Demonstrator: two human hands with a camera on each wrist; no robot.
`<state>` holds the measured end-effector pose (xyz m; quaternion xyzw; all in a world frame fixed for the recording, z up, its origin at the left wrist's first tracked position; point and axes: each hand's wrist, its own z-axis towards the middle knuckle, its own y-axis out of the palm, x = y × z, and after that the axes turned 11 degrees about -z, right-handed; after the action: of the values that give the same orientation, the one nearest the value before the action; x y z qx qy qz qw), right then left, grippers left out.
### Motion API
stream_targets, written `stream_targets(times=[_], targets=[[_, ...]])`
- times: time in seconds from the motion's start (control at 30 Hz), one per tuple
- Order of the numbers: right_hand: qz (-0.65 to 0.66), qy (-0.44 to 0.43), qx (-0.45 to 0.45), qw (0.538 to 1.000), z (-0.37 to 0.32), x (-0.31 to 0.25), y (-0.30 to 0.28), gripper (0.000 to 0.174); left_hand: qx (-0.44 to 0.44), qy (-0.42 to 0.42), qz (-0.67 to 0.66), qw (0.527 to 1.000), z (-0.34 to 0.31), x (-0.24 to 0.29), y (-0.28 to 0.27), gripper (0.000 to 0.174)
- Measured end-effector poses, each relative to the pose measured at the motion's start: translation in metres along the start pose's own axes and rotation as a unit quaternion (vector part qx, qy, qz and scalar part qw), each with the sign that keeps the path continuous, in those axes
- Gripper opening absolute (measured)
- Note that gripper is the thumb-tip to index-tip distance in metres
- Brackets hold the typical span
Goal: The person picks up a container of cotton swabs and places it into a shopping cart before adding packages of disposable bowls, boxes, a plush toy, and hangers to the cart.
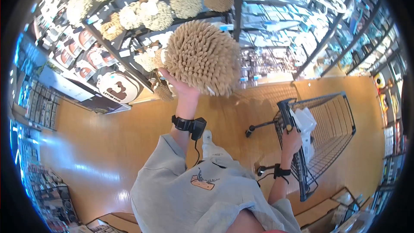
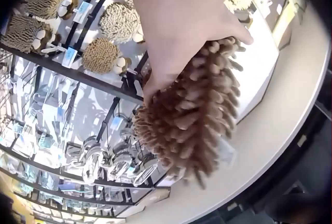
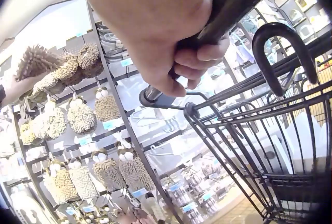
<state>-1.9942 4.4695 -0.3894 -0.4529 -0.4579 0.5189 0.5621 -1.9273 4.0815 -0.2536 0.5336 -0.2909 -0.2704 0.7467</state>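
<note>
My left hand point(image 1: 184, 87) holds up a brown chenille hand towel point(image 1: 202, 56), round and shaggy with thick, stubby tufts. In the left wrist view the thumb side of that hand point(image 2: 181, 32) lies along one side of the towel point(image 2: 192, 110) and fingers reach round the other; part of the fingers is hidden by tufts. Low on the right, my right hand point(image 1: 292, 141) grips the dark handle bar point(image 1: 284, 114) of a shopping cart point(image 1: 330, 133). The right wrist view shows its fingers curled round the bar point(image 3: 244, 1).
Similar hand towels with animal faces point(image 1: 185, 3) hang on the rack ahead. Hangers point(image 2: 93, 162) fill the neighbouring shelves. White packages point(image 1: 305, 121) lie in the cart. A round bear sign point(image 1: 118, 87) stands at left, and a wooden floor point(image 1: 99, 146) runs between the shelves.
</note>
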Motion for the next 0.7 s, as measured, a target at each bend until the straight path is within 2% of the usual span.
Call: stream_targets(times=[0.07, 0.1, 0.27, 0.37, 0.47, 0.53, 0.63, 0.7], targets=[[0.006, 0.014, 0.010, 1.000, 0.002, 0.001, 0.007, 0.032, 0.040, 0.040, 0.042, 0.997, 0.013, 0.020, -0.010, 0.100], [0.015, 0.009, 0.023, 1.000, 0.002, -0.001, 0.006, 0.032, 0.092, 0.051, 0.036, 0.994, 0.012, 0.026, -0.010, 0.096], [0.007, 0.011, 0.033, 0.999, 0.012, -0.001, 0.007, 0.031, 0.010, 0.034, 0.003, 0.999, 0.001, 0.060, -0.019, 0.084], [0.027, -0.006, 0.042, 0.999, 0.017, -0.003, 0.008, 0.030, -0.011, -0.006, 0.109, 0.994, -0.020, 0.078, -0.046, 0.073], [0.040, -0.013, 0.050, 0.998, 0.012, 0.000, 0.009, 0.029, -0.032, -0.030, 0.268, 0.962, -0.030, 0.082, -0.090, 0.063], [0.054, -0.011, 0.065, 0.996, 0.014, 0.000, 0.014, 0.029, -0.056, -0.034, 0.323, 0.944, -0.024, 0.077, -0.116, 0.056], [0.051, -0.027, 0.062, 0.996, 0.011, 0.009, 0.019, 0.030, -0.077, -0.020, 0.351, 0.933, -0.018, 0.067, -0.128, 0.049], [0.050, -0.033, 0.051, 0.997, 0.006, 0.011, 0.014, 0.031, -0.063, -0.010, 0.343, 0.937, -0.018, 0.064, -0.091, 0.042]])
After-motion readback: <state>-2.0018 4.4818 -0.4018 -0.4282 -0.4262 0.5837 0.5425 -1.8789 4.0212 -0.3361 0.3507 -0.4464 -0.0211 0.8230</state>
